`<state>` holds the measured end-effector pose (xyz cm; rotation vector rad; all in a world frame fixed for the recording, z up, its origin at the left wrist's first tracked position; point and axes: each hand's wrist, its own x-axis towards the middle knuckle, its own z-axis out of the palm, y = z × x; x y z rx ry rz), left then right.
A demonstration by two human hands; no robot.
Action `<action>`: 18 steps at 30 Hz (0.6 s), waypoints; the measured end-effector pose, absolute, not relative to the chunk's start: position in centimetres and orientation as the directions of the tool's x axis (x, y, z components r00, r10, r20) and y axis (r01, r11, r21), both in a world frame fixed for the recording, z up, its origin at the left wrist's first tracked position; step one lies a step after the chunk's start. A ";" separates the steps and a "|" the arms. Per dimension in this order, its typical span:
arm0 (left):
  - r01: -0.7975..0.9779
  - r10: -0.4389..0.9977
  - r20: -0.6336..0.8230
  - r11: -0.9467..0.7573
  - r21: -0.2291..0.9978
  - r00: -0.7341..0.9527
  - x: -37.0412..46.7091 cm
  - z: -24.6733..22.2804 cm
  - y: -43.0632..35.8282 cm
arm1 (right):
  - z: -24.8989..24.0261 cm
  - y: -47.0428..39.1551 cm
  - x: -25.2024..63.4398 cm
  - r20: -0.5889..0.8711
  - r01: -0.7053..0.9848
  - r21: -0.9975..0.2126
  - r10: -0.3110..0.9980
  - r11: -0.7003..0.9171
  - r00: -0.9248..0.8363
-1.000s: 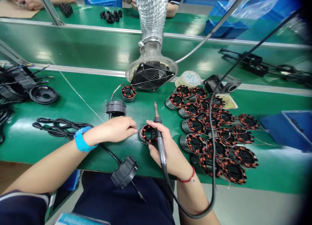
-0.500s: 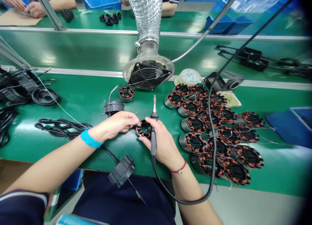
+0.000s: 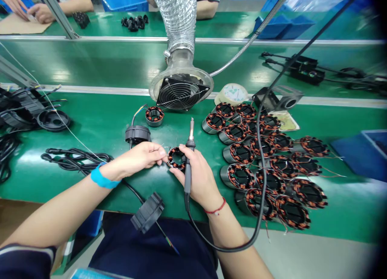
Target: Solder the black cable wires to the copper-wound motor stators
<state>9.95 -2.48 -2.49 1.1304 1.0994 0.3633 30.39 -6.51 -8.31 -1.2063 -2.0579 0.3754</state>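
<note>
A ring-shaped stator with copper windings (image 3: 175, 158) is held between thumb and fingers of my right hand (image 3: 198, 174). The same hand carries a soldering iron (image 3: 188, 172), its metal tip pointing up and away. My left hand (image 3: 150, 155) is pinched at the stator's left edge; a thin wire shows by its fingers, and what exactly they grip is too small to make out. Just beyond my left hand is a black round housing (image 3: 137, 134) with a cable. Another stator (image 3: 154, 116) with coloured wires stands behind it.
Many wound stators (image 3: 238, 154) stand in rows at the right, crossed by the iron's black cable. A fume extractor (image 3: 181, 91) hangs ahead. Black cables (image 3: 75, 158) lie left; a second housing (image 3: 148, 212) is at the front edge. People's hands (image 3: 42, 13) are across the bench.
My left hand has drawn slightly left and down. The stator has tilted a little in my right hand, which still has the soldering iron. The whole view has shifted slightly.
</note>
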 end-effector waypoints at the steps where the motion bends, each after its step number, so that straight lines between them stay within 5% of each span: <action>1: 0.220 0.723 -0.509 0.463 0.859 0.466 10.2 -2.8 -2.5 | -8.3 -6.5 30.4 0.444 0.644 -0.551 0.840 0.530 -0.311; 4: 0.190 0.788 -0.462 0.421 0.887 0.407 10.6 -3.4 -2.8 | -8.3 -6.5 30.5 0.461 0.662 -0.535 0.838 0.525 -0.292; 7: 0.342 0.870 -0.323 0.195 0.920 0.373 10.3 -3.4 -3.2 | -8.4 -6.4 30.5 0.451 0.683 -0.538 0.853 0.494 -0.262; 12: 0.616 0.829 -0.273 -0.107 0.781 0.489 9.8 -3.2 -3.8 | -8.4 -6.6 30.4 0.445 0.704 -0.527 0.860 0.477 -0.250; 18: 0.352 0.653 -0.441 0.273 0.896 0.616 10.2 -3.2 -3.9 | -8.5 -6.9 30.2 0.432 0.738 -0.465 0.853 0.488 -0.292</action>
